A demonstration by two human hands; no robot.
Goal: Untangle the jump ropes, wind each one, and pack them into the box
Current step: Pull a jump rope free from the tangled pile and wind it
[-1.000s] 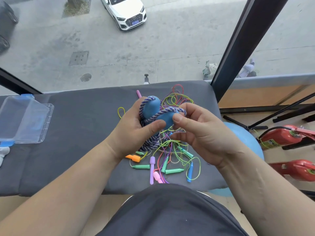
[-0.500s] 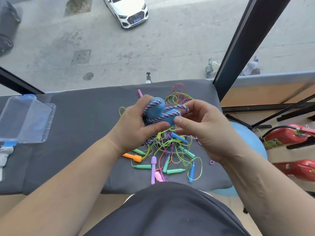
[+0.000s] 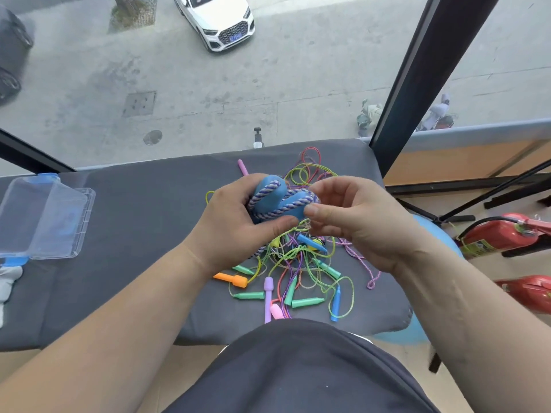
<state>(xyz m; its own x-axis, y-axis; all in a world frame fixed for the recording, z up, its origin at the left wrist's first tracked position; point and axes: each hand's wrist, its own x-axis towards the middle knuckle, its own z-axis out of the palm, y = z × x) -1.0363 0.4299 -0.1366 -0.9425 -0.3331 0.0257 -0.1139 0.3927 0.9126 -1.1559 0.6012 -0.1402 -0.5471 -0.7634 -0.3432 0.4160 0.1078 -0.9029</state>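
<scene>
Just above the tangle (image 3: 298,263), the left hand (image 3: 235,225) grips two blue handles (image 3: 290,201) while the right hand (image 3: 357,225) pinches the braided rope (image 3: 265,193) crossing them slantwise. The box (image 3: 86,210) lies well left of the tangle, nearer the left hand.

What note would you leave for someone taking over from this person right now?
Left hand grips the two blue foam handles of the purple-and-white braided rope, wound around them. Right hand pinches that rope at the handles.
The tangle of thin coloured ropes with plastic handles lies on the grey padded mat. The clear plastic box sits open at left; no rope shows inside.
Done: braided rope nearly wound. Left: box it, then untangle, wind and pack the rest.
</scene>
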